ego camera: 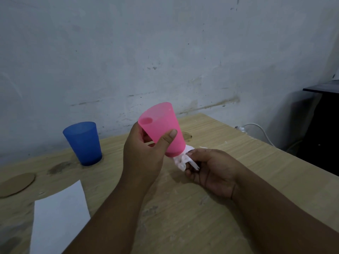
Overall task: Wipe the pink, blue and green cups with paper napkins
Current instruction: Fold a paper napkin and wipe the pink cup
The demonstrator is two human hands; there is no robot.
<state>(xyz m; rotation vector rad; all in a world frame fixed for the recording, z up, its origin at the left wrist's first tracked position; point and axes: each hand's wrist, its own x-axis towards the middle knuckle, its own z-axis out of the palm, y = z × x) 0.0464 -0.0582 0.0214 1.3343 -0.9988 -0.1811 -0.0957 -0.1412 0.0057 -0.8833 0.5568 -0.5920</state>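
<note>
My left hand (145, 153) grips the pink cup (163, 125) above the table, thumb across its side. The cup is tilted, its wide mouth up and to the left, its narrow base down and to the right. My right hand (211, 171) holds a crumpled white paper napkin (183, 160) pressed against the cup's base. The blue cup (83, 143) stands upright on the table at the left, away from both hands. No green cup is in view.
A white sheet of paper (58, 220) lies at the front left of the wooden table (183, 217). A round brown coaster (16, 184) sits at the left edge. A wall runs behind the table. Dark furniture (322, 125) and a white cable (256, 129) stand at the right.
</note>
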